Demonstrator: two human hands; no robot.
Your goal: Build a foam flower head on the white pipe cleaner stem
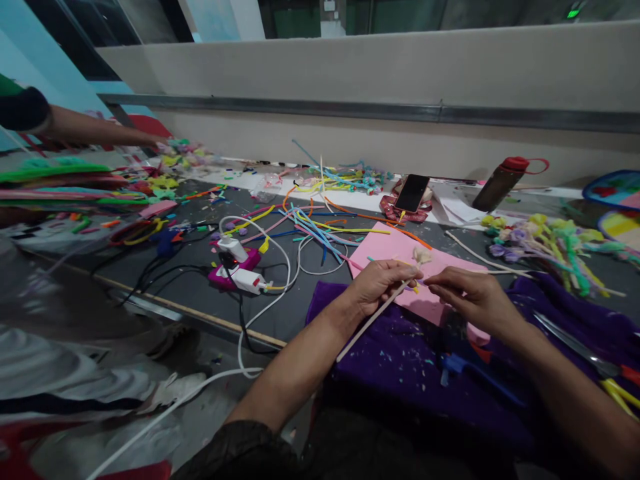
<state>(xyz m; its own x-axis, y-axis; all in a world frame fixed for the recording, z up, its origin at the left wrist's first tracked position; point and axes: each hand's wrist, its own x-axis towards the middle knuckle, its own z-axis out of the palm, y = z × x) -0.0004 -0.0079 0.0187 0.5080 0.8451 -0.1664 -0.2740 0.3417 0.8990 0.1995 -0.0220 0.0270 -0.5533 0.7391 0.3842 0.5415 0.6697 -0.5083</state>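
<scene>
From my remote station, I report the following through the head camera. The wearer's left hand (380,287) grasps a slim cream-coloured stick (373,322) between thumb and fingers. The stick slants from that grip down to the left, above a deep purple cloth (385,360) flecked with scraps; a small, soft cream-coloured tuft (421,255) shows just above the fingertips. The right hand (473,297) is just beside it, thumb and forefinger drawn together over a flat pink sheet (445,259); I cannot tell whether they pinch anything.

I note loose, multicoloured fuzzy stems (313,223) beyond the left hand, on the dark grey tabletop (280,303). A black-screened phone (413,193) rests near the back edge, with a tilted dark bottle with a red cap (500,185) to its right. A bunch of pastel fuzzy flowers (555,247) lies beyond the right hand, and a long steel blade (573,340) lies to the right of that forearm. At far left, a co-worker's bare forearm (100,127) extends towards coloured craft pieces (185,153).
</scene>
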